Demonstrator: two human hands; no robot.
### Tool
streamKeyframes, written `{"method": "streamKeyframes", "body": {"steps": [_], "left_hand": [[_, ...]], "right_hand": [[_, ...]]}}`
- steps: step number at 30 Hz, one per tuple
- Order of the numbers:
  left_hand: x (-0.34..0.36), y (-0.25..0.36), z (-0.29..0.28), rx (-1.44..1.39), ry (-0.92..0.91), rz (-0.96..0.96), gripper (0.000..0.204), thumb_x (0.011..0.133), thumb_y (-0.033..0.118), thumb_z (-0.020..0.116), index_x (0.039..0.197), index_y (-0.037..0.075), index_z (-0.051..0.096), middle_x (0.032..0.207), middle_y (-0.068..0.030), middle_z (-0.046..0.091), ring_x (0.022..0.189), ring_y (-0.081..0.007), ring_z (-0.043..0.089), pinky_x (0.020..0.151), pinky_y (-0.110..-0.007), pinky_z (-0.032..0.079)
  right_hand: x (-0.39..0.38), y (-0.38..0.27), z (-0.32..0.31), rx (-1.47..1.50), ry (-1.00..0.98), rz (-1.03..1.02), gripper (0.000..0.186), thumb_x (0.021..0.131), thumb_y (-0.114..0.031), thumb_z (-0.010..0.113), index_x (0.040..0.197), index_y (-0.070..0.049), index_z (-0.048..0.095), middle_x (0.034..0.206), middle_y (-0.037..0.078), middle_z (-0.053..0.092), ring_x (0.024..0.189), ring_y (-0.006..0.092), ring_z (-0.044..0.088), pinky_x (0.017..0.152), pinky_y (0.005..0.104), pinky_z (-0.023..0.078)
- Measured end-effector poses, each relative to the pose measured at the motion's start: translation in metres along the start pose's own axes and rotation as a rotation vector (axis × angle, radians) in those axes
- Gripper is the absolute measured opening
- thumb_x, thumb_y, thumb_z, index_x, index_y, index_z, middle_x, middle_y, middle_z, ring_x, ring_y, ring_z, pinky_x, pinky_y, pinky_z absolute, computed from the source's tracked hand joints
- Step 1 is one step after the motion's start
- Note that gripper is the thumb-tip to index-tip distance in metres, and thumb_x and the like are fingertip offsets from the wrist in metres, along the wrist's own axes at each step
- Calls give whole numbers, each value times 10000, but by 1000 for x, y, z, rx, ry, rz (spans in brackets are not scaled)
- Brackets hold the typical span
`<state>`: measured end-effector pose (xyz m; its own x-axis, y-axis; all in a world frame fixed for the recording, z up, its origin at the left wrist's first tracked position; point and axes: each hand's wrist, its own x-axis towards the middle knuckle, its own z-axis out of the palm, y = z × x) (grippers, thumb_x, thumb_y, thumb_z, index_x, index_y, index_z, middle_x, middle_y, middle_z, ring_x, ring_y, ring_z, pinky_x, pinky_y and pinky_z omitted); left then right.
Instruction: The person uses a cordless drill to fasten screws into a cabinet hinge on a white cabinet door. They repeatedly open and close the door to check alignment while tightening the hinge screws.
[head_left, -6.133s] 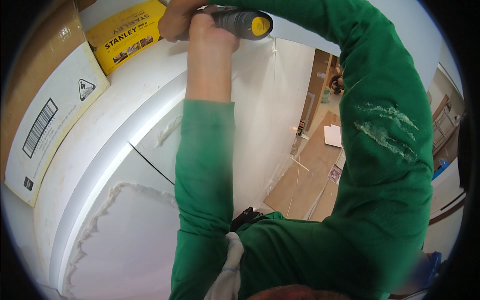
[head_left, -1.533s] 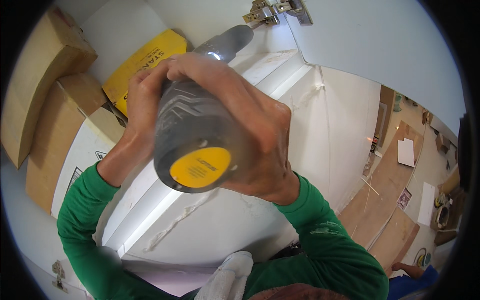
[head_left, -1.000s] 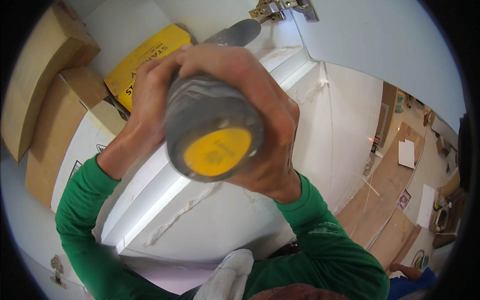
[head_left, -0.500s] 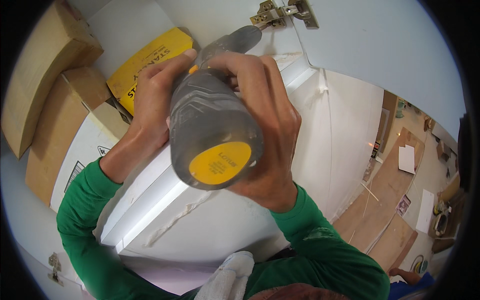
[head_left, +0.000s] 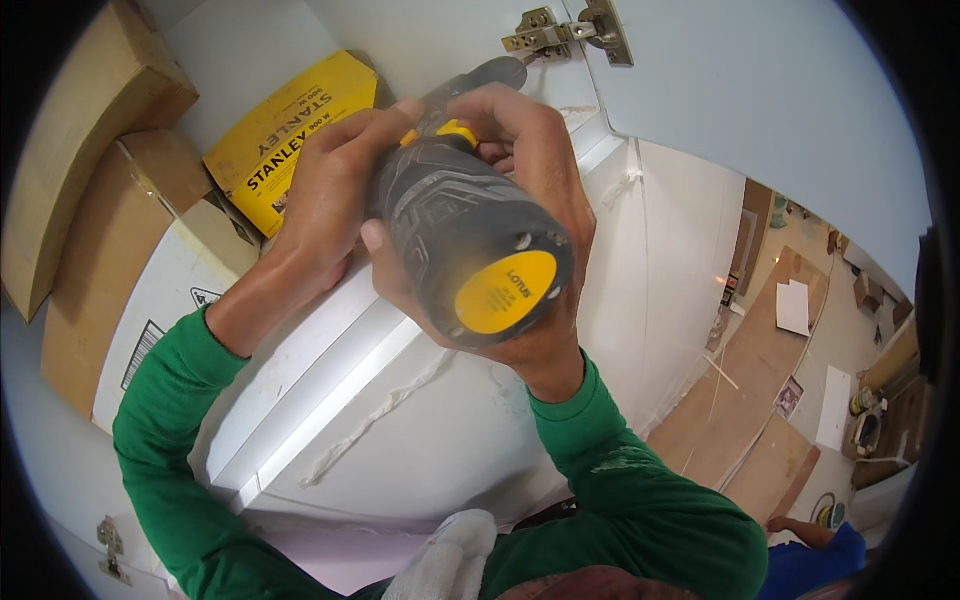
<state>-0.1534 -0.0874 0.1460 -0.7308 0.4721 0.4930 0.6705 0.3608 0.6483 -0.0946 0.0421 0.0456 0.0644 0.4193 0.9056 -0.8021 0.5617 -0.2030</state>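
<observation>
A black and yellow power drill (head_left: 470,230) is held between my hands, its yellow round end toward me. The drill's nose points up and away, and its bit appears to meet the metal cabinet hinge (head_left: 540,38); the exact contact is too small to tell. My right hand (head_left: 555,190) wraps round the drill from the right, fingers curled near its yellow switch. From the left, my left hand (head_left: 335,190) is closed against the drill's front part, thumb on top; some of its fingers are hidden. The hinge joins the cabinet's inner side to a pale door (head_left: 770,110).
Left of my hands, a yellow box (head_left: 290,130) and cardboard boxes (head_left: 90,150) stand in the cabinet. Another hinge (head_left: 112,550) is at lower left. A white cloth (head_left: 450,555) hangs near me. Below right, brown boards (head_left: 770,390) lie on the floor near a person in blue (head_left: 825,550).
The drill's yellow end has swung to the right and slightly up, and my hands have shifted with it. Its nose remains by the hinge. The view has moved slightly.
</observation>
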Motion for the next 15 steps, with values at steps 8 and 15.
{"method": "streamKeyframes", "body": {"steps": [8, 15], "left_hand": [[2, 8, 8, -38, 22, -47, 578, 1036, 500, 705, 1184, -51, 796, 1029, -103, 781, 880, -145, 703, 841, -253, 533], [10, 0, 0, -32, -11, -19, 561, 1024, 477, 737, 1155, -65, 799, 993, -86, 785, 830, -130, 704, 786, -252, 536]], "right_hand": [[3, 4, -5, -26, -4, 44, 692, 711, -249, 1008, 1263, -27, 655, 1152, 118, 678, 992, 286, 711, 855, 384, 597], [-1, 4, 0, 21, 4, 37, 747, 728, -213, 992, 1333, -5, 608, 1198, 117, 690, 1043, 271, 736, 915, 374, 602]]}}
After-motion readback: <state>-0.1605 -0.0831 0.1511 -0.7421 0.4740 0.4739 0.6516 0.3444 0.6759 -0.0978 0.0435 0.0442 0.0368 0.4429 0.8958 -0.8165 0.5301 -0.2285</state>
